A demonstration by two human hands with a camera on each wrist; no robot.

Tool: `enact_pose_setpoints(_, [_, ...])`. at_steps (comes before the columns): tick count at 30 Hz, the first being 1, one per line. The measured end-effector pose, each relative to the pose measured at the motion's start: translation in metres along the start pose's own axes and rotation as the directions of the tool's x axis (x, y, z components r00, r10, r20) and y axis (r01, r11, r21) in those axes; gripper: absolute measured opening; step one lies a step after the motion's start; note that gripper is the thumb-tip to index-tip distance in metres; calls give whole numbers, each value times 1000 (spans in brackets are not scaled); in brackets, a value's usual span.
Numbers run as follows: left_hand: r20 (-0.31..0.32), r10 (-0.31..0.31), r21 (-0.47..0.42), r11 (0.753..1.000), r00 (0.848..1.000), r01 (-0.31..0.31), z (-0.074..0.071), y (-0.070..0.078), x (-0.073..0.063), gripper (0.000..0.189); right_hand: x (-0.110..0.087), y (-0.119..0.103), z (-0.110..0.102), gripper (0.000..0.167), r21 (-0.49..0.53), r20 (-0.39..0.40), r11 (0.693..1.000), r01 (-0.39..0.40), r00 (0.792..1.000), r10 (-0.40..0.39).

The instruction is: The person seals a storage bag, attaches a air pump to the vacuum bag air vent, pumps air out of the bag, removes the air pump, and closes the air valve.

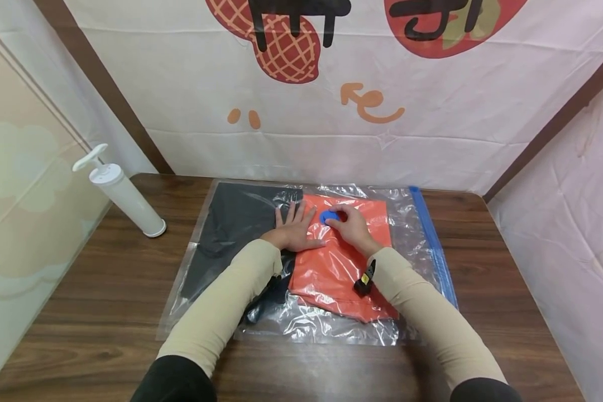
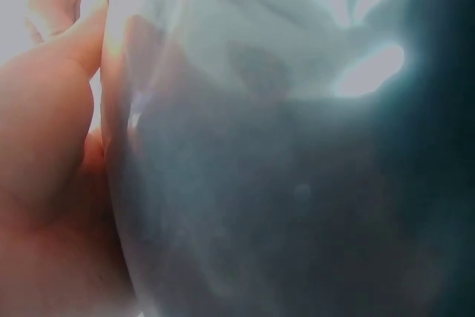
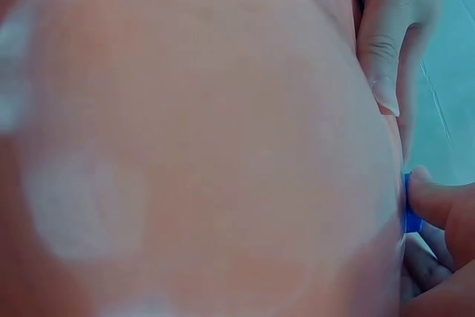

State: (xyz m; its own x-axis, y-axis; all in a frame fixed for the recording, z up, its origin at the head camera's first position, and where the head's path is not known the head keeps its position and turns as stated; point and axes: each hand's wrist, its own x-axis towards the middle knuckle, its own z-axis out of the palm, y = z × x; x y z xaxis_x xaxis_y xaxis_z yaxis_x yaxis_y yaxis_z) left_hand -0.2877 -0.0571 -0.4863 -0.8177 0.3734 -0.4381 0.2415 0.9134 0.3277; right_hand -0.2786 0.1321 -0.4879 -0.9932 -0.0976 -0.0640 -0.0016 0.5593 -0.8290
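Observation:
A clear plastic storage bag [image 1: 407, 223] lies flat with a folded black cloth [image 1: 231, 223] and a folded orange cloth [image 1: 321, 268] inside. My left hand [image 1: 295, 231] rests on the bag with fingers spread, near where the two cloths meet. Over the orange cloth, my right hand [image 1: 354, 228] pinches a round blue valve cap [image 1: 325, 217] between thumb and fingers. In the right wrist view the blue cap [image 3: 412, 217] shows at the bag's surface, under the right thumb. The left wrist view shows the left hand [image 2: 52, 116] against the shiny plastic.
A white hand pump [image 1: 130, 201] with a T-shaped handle stands at the left on the wooden table [image 1: 95, 312]. Along the bag's right edge runs a blue zip strip [image 1: 432, 245]. Printed fabric [image 1: 301, 151] hangs behind the table and at both sides.

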Motion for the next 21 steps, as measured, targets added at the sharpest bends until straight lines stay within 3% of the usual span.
enact_pose_setpoints(21, [8, 2, -13, 1000, 1000, -2, -1, 0, -1, 106, 0, -2, -2, 35, -44, 32, 999, 9, 999, -8])
